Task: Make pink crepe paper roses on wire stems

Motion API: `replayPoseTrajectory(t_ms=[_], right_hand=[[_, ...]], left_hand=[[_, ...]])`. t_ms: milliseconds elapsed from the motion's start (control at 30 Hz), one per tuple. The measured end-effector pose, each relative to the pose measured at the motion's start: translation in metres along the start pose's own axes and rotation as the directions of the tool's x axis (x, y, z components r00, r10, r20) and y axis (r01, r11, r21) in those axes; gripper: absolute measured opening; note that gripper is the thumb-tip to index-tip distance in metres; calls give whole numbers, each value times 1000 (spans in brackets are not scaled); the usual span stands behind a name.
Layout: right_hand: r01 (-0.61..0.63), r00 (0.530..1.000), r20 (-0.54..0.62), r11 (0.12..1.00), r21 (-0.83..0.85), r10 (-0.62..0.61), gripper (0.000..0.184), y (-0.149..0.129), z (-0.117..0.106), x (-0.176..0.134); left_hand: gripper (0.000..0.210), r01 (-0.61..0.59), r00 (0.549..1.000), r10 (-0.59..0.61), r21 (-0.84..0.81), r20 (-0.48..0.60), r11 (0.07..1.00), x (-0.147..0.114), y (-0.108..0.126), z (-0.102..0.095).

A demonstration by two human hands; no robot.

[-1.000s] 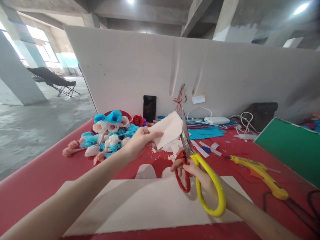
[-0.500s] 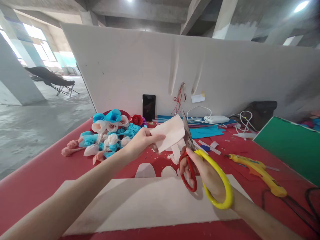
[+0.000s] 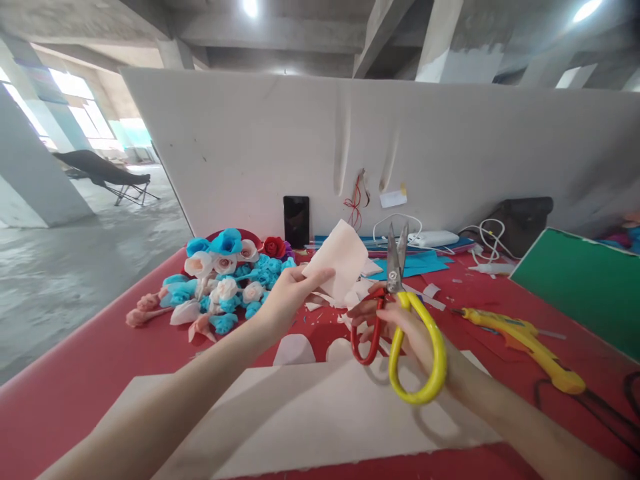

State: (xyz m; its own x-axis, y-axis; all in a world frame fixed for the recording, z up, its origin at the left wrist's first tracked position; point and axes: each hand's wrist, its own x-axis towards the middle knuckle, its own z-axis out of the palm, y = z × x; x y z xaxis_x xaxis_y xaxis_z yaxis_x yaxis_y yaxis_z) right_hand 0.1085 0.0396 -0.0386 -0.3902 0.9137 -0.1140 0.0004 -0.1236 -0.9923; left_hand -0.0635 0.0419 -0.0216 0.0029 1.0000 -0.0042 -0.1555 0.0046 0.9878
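My left hand point(image 3: 287, 293) pinches a pale pink piece of paper point(image 3: 343, 253) between thumb and fingers, raised above the red table. To its right, my right hand point(image 3: 410, 327) holds scissors point(image 3: 394, 277) with one red and one yellow handle loop. Their blades point upward, slightly parted, and stand apart from the paper. Below the hands lie rounded pale paper pieces point(image 3: 294, 350) and a large pale sheet point(image 3: 300, 420). White paper scraps point(image 3: 357, 293) are scattered behind the scissors, partly hidden by my right hand.
Blue, white, pink and red paper flowers point(image 3: 227, 290) are heaped at the left. A yellow glue gun point(image 3: 525, 347) and a green board point(image 3: 580, 287) are on the right. At the back are a phone point(image 3: 297, 220), blue paper point(image 3: 420, 265) and a white cabled device point(image 3: 433, 239).
The scissors have come away from the paper's right edge and turned more upright, their blades now parted. The paper has tilted in my left hand. The view has shifted slightly.
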Motion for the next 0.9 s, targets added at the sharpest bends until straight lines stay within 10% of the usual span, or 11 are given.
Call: replayPoseTrajectory(t_ms=[900], right_hand=[[116,993,5,970,-213,-117,49,30,-3,-10]], left_hand=[[17,-15,998,17,-26,54,1000,-14,1,13]])
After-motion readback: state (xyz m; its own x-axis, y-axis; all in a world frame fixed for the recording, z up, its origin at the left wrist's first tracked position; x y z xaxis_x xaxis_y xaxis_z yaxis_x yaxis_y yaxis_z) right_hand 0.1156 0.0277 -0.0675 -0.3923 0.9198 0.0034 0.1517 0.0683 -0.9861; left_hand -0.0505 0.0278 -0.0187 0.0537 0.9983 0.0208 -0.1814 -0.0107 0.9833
